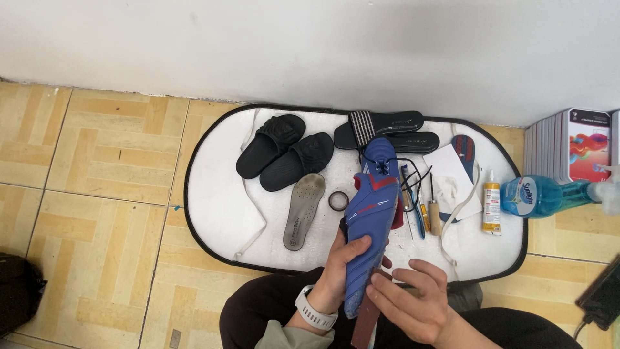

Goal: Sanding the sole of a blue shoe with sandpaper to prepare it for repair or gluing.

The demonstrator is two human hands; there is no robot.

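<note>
My left hand (340,271) grips a blue sports shoe (369,213) with red trim and dark laces, holding it by the toe end with the heel pointing away from me. My right hand (413,298) is at the shoe's right side near the toe and holds a dark red strip (365,320) that hangs down between my knees. A white watch sits on my left wrist (315,315).
A white oval mat (213,187) with a black rim lies on the tiled floor. On it are two black slides (284,152), a pair of striped sandals (387,129), a grey insole (303,210), a tape roll (338,201), hand tools (420,210), a small glue bottle (492,207). A blue bottle (542,195) lies to the right.
</note>
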